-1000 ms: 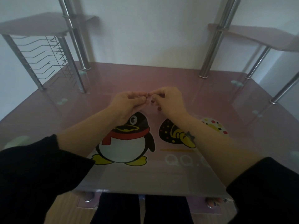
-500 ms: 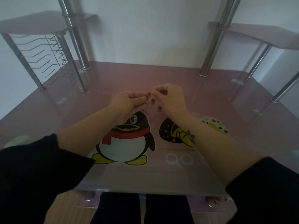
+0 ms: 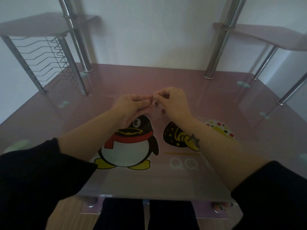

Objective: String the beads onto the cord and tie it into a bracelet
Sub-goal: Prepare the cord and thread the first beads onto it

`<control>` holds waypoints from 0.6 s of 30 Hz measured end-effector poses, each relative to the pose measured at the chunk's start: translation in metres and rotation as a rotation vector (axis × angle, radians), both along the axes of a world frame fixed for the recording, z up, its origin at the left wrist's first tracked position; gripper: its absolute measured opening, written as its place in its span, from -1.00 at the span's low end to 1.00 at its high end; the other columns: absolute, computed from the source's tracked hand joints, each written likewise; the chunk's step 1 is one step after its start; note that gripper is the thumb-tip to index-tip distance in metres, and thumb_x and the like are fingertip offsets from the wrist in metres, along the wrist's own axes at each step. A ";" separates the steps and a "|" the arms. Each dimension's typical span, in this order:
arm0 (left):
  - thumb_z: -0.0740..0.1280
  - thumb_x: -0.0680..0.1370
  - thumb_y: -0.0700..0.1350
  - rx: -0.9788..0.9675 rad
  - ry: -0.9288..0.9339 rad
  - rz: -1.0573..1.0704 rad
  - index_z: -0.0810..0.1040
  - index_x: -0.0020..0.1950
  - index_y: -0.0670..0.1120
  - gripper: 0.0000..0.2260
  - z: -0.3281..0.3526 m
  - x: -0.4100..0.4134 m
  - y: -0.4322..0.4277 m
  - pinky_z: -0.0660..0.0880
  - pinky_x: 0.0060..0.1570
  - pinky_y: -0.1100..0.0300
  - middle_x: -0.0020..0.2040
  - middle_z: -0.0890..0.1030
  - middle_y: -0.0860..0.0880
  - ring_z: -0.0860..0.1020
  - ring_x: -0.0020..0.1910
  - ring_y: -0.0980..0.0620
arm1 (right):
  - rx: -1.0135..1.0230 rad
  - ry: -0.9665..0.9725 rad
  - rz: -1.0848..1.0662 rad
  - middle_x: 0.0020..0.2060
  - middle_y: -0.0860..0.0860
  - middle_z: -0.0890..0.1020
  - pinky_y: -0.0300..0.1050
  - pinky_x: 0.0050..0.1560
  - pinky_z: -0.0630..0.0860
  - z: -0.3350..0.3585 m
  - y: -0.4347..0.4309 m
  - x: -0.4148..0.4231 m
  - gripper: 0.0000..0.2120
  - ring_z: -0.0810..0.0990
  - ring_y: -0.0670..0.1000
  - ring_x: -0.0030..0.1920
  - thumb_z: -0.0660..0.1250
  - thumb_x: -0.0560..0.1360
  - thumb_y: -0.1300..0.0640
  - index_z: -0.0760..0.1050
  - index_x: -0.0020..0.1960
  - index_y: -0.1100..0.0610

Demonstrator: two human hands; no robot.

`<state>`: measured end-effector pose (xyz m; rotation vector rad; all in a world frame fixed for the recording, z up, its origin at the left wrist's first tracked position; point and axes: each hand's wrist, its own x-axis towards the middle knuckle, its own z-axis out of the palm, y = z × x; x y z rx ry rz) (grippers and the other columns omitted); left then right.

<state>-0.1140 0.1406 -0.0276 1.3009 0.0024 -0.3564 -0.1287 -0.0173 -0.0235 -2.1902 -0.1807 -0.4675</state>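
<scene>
Both hands meet above the middle of the pink glass table (image 3: 216, 103). My left hand (image 3: 132, 105) pinches a small dark red bead (image 3: 151, 97) at its fingertips. My right hand (image 3: 172, 102) pinches something thin right beside that bead; the cord itself is too fine to make out. Two more dark red beads (image 3: 156, 103) hang just below the fingertips, the lower bead (image 3: 163, 111) under my right palm, seemingly strung on the cord.
The table top bears a penguin picture (image 3: 129, 143) and a second cartoon print (image 3: 179, 135). Chrome posts (image 3: 219, 40) rise at the back left and right and carry small shelves. A wire rack (image 3: 48, 58) stands at the back left.
The hands stayed together at the same spot. My right fingertips have shifted slightly closer to the bead in my left hand; the hanging beads barely moved.
</scene>
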 end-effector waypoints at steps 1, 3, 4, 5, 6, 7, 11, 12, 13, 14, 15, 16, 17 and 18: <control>0.34 0.52 -0.35 0.005 -0.002 -0.001 0.62 0.09 -0.23 -0.83 0.000 0.000 0.000 0.60 -0.14 0.29 -0.08 0.73 -0.13 0.70 -0.07 0.01 | -0.004 0.000 0.003 -0.33 -0.05 0.67 -0.28 -0.20 0.55 0.000 0.000 0.000 -0.89 0.62 -0.14 -0.28 0.36 0.53 0.11 0.66 -0.10 0.07; 0.34 0.52 -0.34 0.012 -0.004 -0.004 0.62 0.11 -0.23 -0.82 0.000 0.000 0.000 0.60 -0.13 0.28 -0.05 0.72 -0.14 0.70 -0.05 0.00 | -0.007 0.001 0.010 -0.33 -0.04 0.67 -0.23 -0.16 0.57 0.000 0.000 -0.001 -0.88 0.63 -0.13 -0.27 0.36 0.53 0.11 0.66 -0.08 0.08; 0.34 0.53 -0.34 0.013 -0.004 -0.006 0.62 0.11 -0.23 -0.82 0.000 0.000 0.000 0.60 -0.13 0.28 -0.05 0.72 -0.14 0.70 -0.05 0.00 | -0.008 0.002 0.013 -0.32 -0.04 0.67 -0.21 -0.15 0.58 0.000 0.000 -0.001 -0.88 0.63 -0.12 -0.27 0.36 0.53 0.11 0.66 -0.08 0.09; 0.34 0.53 -0.34 0.014 -0.003 -0.006 0.62 0.11 -0.23 -0.81 0.000 0.000 0.000 0.60 -0.13 0.28 -0.05 0.72 -0.14 0.70 -0.05 0.00 | -0.009 0.002 0.015 -0.31 -0.03 0.67 -0.19 -0.14 0.59 0.000 0.000 -0.001 -0.88 0.63 -0.12 -0.26 0.36 0.53 0.11 0.67 -0.07 0.10; 0.34 0.53 -0.34 0.014 -0.003 -0.006 0.62 0.11 -0.24 -0.82 0.000 0.000 0.000 0.60 -0.13 0.28 -0.06 0.72 -0.14 0.70 -0.06 0.00 | -0.010 0.003 0.017 -0.31 -0.03 0.67 -0.18 -0.13 0.59 -0.001 0.000 -0.001 -0.88 0.63 -0.12 -0.25 0.36 0.53 0.11 0.67 -0.06 0.11; 0.33 0.53 -0.35 0.013 -0.004 -0.006 0.62 0.11 -0.24 -0.82 0.000 0.000 0.000 0.60 -0.13 0.29 -0.07 0.72 -0.13 0.70 -0.07 0.01 | -0.009 0.005 0.020 -0.29 -0.03 0.67 -0.18 -0.13 0.59 -0.001 0.000 -0.001 -0.88 0.63 -0.12 -0.25 0.36 0.53 0.12 0.67 -0.05 0.12; 0.33 0.53 -0.35 0.003 -0.004 -0.018 0.62 0.08 -0.23 -0.84 0.000 0.000 -0.001 0.60 -0.15 0.30 -0.12 0.73 -0.11 0.70 -0.09 0.03 | 0.028 0.029 0.031 -0.24 -0.06 0.65 -0.19 -0.14 0.60 0.000 0.001 -0.001 -0.87 0.62 -0.12 -0.21 0.37 0.52 0.15 0.67 0.01 0.15; 0.33 0.53 -0.35 -0.002 -0.001 -0.020 0.62 0.08 -0.23 -0.84 0.000 0.000 0.000 0.59 -0.15 0.30 -0.12 0.73 -0.11 0.70 -0.09 0.03 | 0.029 0.032 0.032 -0.23 -0.06 0.65 -0.22 -0.15 0.60 0.000 0.001 -0.001 -0.86 0.61 -0.15 -0.21 0.38 0.52 0.16 0.66 0.02 0.15; 0.34 0.53 -0.35 -0.009 0.002 -0.021 0.62 0.08 -0.23 -0.84 0.000 0.000 0.000 0.59 -0.15 0.30 -0.12 0.73 -0.11 0.70 -0.09 0.03 | 0.027 0.032 0.036 -0.22 -0.07 0.65 -0.27 -0.17 0.59 0.000 0.001 -0.001 -0.86 0.61 -0.18 -0.22 0.38 0.52 0.16 0.66 0.03 0.15; 0.34 0.53 -0.35 -0.018 0.004 -0.022 0.62 0.08 -0.24 -0.84 0.000 0.000 0.000 0.59 -0.15 0.30 -0.12 0.73 -0.11 0.70 -0.09 0.03 | 0.024 0.032 0.045 -0.22 -0.08 0.65 -0.33 -0.19 0.57 0.000 0.001 -0.001 -0.86 0.60 -0.20 -0.23 0.38 0.52 0.17 0.66 0.04 0.15; 0.34 0.53 -0.35 -0.027 0.006 -0.021 0.62 0.09 -0.24 -0.84 -0.001 0.000 0.001 0.59 -0.15 0.30 -0.12 0.73 -0.11 0.70 -0.09 0.02 | 0.025 0.034 0.056 -0.22 -0.10 0.65 -0.38 -0.21 0.55 0.000 0.001 -0.001 -0.86 0.59 -0.22 -0.24 0.38 0.52 0.18 0.66 0.05 0.14; 0.34 0.53 -0.35 -0.034 0.008 -0.018 0.62 0.09 -0.25 -0.83 -0.001 0.001 0.001 0.59 -0.14 0.30 -0.12 0.73 -0.11 0.70 -0.08 0.02 | 0.031 0.041 0.066 -0.22 -0.10 0.64 -0.40 -0.22 0.55 0.000 0.000 -0.002 -0.85 0.60 -0.22 -0.23 0.37 0.52 0.20 0.66 0.05 0.14; 0.34 0.52 -0.35 -0.039 0.013 -0.011 0.62 0.09 -0.25 -0.83 -0.001 0.001 0.001 0.59 -0.14 0.30 -0.12 0.73 -0.12 0.70 -0.08 0.02 | 0.039 0.048 0.075 -0.21 -0.10 0.64 -0.40 -0.21 0.55 0.000 0.000 -0.002 -0.85 0.60 -0.21 -0.22 0.37 0.52 0.21 0.66 0.06 0.14; 0.35 0.52 -0.35 -0.044 0.019 -0.003 0.62 0.10 -0.26 -0.83 -0.001 0.001 0.001 0.59 -0.14 0.30 -0.11 0.73 -0.12 0.70 -0.07 0.02 | 0.041 0.053 0.083 -0.20 -0.09 0.65 -0.37 -0.19 0.56 0.000 -0.001 -0.002 -0.84 0.61 -0.20 -0.21 0.37 0.52 0.22 0.66 0.06 0.14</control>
